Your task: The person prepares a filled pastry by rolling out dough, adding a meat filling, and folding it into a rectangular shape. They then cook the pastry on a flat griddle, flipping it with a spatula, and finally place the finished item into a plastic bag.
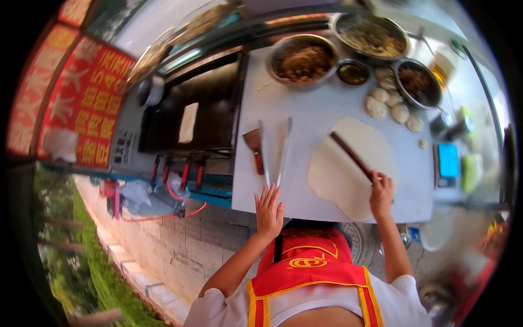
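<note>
A large thin sheet of dough [347, 175] lies flat on the right part of the white worktop [278, 98]. My right hand [382, 194] grips one end of a dark wooden rolling pin [350, 153], which slants across the dough. My left hand [269, 211] is at the front edge of the worktop, fingers spread, holding nothing. Its fingertips are by the near ends of long metal tongs [281, 163]. Just left of the tongs lies a wide scraper with a wooden handle [258, 157].
A black griddle [212, 110] on the left bears one pale dough strip [188, 122]. Behind are a bowl of meat filling [304, 61], a bowl of shredded filling [372, 36], a bowl of oil [352, 73] and a dark filling [416, 83]. Several dough balls [376, 107] sit beside a scale [447, 163].
</note>
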Tool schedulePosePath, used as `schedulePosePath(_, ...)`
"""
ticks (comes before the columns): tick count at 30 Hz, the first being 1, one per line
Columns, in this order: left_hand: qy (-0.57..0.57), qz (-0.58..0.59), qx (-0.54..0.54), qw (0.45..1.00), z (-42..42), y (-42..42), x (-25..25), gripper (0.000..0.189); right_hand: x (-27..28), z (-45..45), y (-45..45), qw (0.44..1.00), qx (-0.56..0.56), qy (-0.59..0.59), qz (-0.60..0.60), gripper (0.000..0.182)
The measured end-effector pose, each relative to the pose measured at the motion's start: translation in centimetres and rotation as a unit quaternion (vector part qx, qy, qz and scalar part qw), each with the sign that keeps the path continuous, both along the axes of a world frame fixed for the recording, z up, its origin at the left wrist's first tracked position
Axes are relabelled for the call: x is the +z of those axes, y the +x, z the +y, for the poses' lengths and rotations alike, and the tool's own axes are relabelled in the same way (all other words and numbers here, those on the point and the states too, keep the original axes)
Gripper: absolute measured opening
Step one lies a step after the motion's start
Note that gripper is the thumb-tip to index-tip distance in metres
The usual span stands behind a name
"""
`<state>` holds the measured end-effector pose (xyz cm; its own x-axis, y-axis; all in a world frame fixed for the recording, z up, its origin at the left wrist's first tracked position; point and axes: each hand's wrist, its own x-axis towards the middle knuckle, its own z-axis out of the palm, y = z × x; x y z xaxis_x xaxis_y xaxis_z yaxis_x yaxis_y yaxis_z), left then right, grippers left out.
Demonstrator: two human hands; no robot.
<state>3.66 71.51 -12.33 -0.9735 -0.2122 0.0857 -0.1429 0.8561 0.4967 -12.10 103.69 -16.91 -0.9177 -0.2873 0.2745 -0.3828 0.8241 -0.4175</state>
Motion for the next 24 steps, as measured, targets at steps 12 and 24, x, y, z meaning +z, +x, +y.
schedulePosePath(12, -0.147, -0.026, 0.329, 0.933, -31.1, 10.5, -6.8, 0.055, 1.1, -23.4, 8.9, 0.970, 0.072, -0.137, -0.186, 0.063)
schedulePosePath(24, 0.678, -0.117, 0.222, 0.691, -48.2, 11.3, -8.5, 0.039, -0.6, -38.5, 9.6, 0.929, -0.268, 0.167, -0.193, 0.095)
